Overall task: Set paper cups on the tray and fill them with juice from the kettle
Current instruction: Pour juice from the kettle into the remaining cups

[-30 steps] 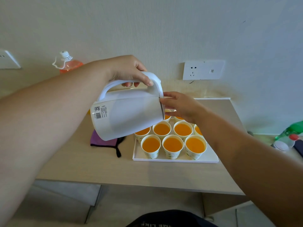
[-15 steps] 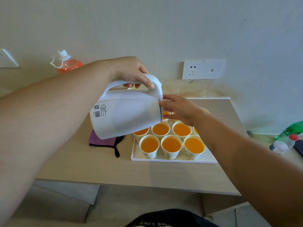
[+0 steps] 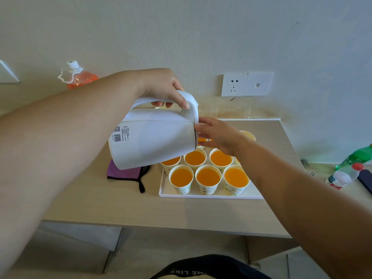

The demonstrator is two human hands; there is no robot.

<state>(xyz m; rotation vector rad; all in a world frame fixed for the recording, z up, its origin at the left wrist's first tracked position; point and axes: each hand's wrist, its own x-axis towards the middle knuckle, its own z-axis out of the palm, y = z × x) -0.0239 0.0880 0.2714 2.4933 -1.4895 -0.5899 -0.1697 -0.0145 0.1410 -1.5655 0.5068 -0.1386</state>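
Observation:
My left hand [image 3: 161,87] grips the handle of the white kettle [image 3: 153,139], which is tipped almost on its side over the back of the white tray [image 3: 201,195]. My right hand [image 3: 217,135] rests with straight fingers against the kettle's lid end. Several paper cups [image 3: 208,177] full of orange juice stand in rows on the tray. The back row is mostly hidden by the kettle and my right hand. One cup's rim [image 3: 248,134] shows behind my right wrist.
A purple cloth with a black strap [image 3: 125,174] lies left of the tray on the beige table [image 3: 120,206]. An orange drink bottle [image 3: 78,77] stands at the back left. Two plastic bottles [image 3: 346,174] and a dark phone lie at the right. A wall socket [image 3: 246,84] sits above.
The kettle has tipped a little further toward level and my right hand stays at its lid end. The cups and tray have not moved.

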